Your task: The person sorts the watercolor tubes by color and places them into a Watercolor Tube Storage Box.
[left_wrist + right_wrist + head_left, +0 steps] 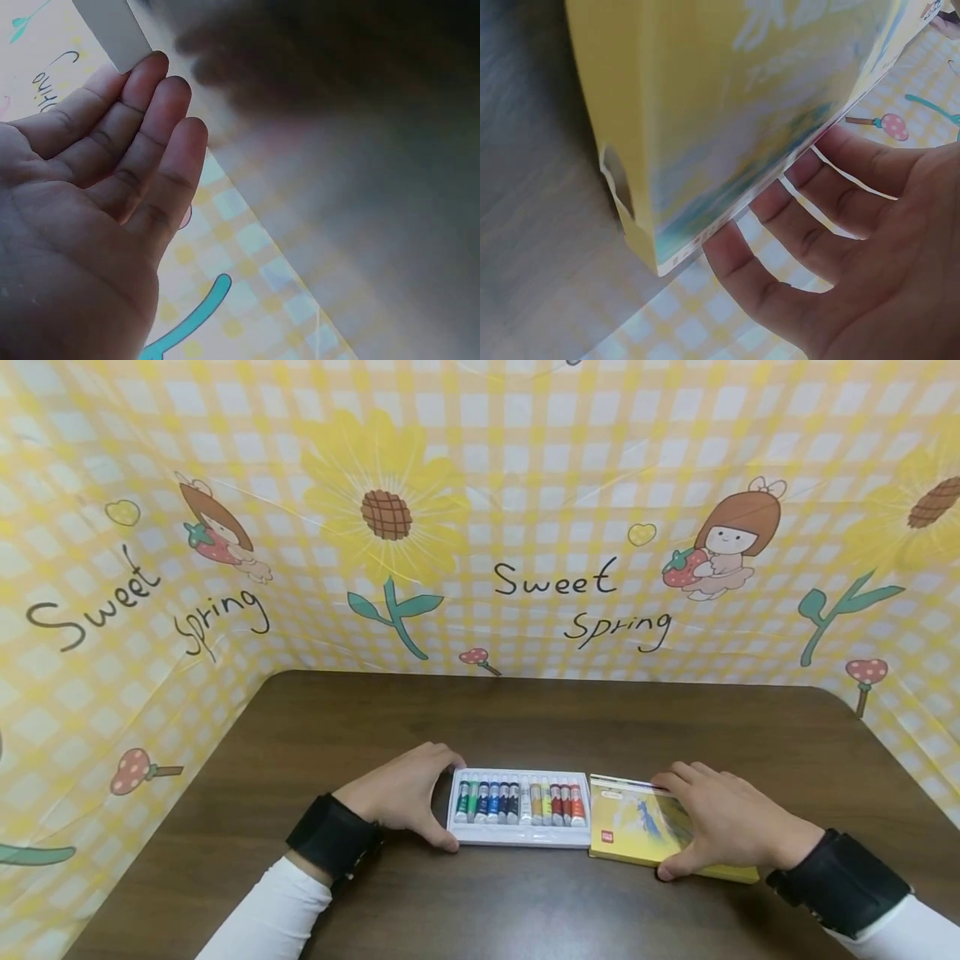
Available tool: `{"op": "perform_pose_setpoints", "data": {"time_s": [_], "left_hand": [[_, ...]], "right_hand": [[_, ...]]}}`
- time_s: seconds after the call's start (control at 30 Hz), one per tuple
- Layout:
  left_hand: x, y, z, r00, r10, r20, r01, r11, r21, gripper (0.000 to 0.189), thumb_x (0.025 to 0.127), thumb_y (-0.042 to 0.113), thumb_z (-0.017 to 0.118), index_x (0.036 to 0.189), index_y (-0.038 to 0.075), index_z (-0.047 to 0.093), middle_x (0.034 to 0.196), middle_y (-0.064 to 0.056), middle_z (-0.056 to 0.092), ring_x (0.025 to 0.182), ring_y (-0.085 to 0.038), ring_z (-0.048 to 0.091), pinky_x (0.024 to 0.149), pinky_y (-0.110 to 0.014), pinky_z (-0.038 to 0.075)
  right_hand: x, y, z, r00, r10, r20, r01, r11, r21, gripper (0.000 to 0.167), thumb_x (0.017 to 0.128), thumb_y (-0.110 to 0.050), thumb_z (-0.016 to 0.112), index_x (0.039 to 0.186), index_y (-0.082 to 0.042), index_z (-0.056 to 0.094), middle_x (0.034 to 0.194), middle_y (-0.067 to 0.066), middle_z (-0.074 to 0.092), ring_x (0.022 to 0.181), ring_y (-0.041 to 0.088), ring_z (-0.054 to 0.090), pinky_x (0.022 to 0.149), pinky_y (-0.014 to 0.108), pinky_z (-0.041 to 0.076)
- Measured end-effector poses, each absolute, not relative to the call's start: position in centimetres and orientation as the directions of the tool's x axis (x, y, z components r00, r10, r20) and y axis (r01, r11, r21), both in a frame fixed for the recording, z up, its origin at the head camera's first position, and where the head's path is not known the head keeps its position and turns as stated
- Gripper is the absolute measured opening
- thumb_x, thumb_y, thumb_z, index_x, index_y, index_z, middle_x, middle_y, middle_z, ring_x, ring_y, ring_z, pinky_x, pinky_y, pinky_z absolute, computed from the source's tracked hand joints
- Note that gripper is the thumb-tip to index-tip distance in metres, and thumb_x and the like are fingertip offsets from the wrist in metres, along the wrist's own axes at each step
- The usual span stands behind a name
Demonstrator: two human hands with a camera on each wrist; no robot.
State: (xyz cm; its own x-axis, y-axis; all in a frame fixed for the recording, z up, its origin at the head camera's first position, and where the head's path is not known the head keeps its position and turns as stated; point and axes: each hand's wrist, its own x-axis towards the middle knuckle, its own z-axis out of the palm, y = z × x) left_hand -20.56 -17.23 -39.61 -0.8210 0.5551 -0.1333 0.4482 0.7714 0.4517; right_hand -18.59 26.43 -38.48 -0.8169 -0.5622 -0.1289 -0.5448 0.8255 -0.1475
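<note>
A white tray [517, 836] lies on the table with a row of small paint tubes [492, 802] in it, running from green and blue to yellow and red. Its right end meets the left end of a flat yellow box [622, 843]. My left hand [405, 793] holds the tray's left end, thumb at the near corner and fingers at the far one. In the left wrist view, fingertips touch the tray's white edge [116, 34]. My right hand [731, 818] grips the box across its width. A notch [617, 180] shows in one end of the box.
The brown wooden table [525, 718] reaches back to a yellow-and-white checked cloth [480, 485] that rises behind it and along both sides. Black bands [335, 837] wrap both wrists over white sleeves.
</note>
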Motion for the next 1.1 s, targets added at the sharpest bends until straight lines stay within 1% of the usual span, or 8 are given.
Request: {"op": "perform_pose_setpoints", "data": {"time_s": [0.17,0.3,0.43,0.57,0.8,1.1], "left_hand": [[-19.7,-18.3,-39.7,-0.817,0.562,-0.129,0.458,0.769,0.446,0.097,0.061,0.060,0.096,0.136,0.009,0.061,0.127,0.001,0.062,0.116,-0.016,0.053,0.106,-0.045,0.050],[-19.0,-19.0,-39.8,-0.814,0.569,-0.117,0.475,0.767,0.431,0.096,0.061,0.061,0.096,0.135,0.010,0.061,0.127,0.002,0.062,0.117,-0.015,0.054,0.105,-0.045,0.051],[-18.4,-19.3,-39.7,-0.815,0.569,-0.109,0.484,0.772,0.412,0.096,0.062,0.062,0.095,0.135,0.010,0.061,0.128,0.001,0.062,0.117,-0.015,0.055,0.105,-0.045,0.052],[-18.2,-19.1,-39.5,-0.812,0.573,-0.111,0.496,0.777,0.386,0.097,0.062,0.064,0.094,0.135,0.009,0.062,0.127,0.001,0.063,0.116,-0.015,0.056,0.104,-0.045,0.053],[-18.7,-18.5,-39.2,-0.800,0.589,-0.111,0.529,0.781,0.330,0.097,0.062,0.060,0.096,0.135,0.007,0.062,0.127,-0.001,0.064,0.117,-0.017,0.056,0.106,-0.046,0.052],[-19.0,-17.9,-39.1,-0.773,0.626,-0.104,0.575,0.760,0.302,0.094,0.060,0.059,0.095,0.133,0.010,0.063,0.122,0.003,0.063,0.113,-0.014,0.055,0.106,-0.045,0.052]], "right_hand": [[-18.4,25.6,-38.7,-0.811,-0.574,-0.115,-0.556,0.817,-0.154,0.113,0.060,-0.092,0.076,0.139,-0.014,0.061,0.130,0.006,0.064,0.117,0.030,0.063,0.087,0.056,0.056],[-18.2,24.8,-38.6,-0.801,-0.582,-0.142,-0.559,0.811,-0.175,0.111,0.061,-0.090,0.077,0.140,-0.015,0.061,0.130,0.003,0.063,0.115,0.026,0.062,0.088,0.054,0.055],[-18.2,24.5,-38.5,-0.791,-0.588,-0.166,-0.558,0.806,-0.199,0.111,0.062,-0.089,0.078,0.141,-0.014,0.060,0.132,0.005,0.063,0.117,0.028,0.062,0.090,0.057,0.055],[-18.4,24.4,-38.4,-0.784,-0.597,-0.171,-0.560,0.798,-0.221,0.109,0.063,-0.087,0.079,0.142,-0.013,0.060,0.135,0.008,0.062,0.119,0.030,0.062,0.090,0.057,0.056],[-18.5,24.7,-38.7,-0.791,-0.601,-0.115,-0.572,0.793,-0.211,0.108,0.064,-0.087,0.079,0.139,-0.012,0.061,0.132,0.007,0.063,0.116,0.028,0.063,0.086,0.052,0.057],[-18.6,24.8,-39.0,-0.783,-0.617,-0.080,-0.592,0.779,-0.210,0.106,0.062,-0.088,0.078,0.135,-0.014,0.062,0.125,0.002,0.064,0.111,0.023,0.062,0.083,0.048,0.057]]}}
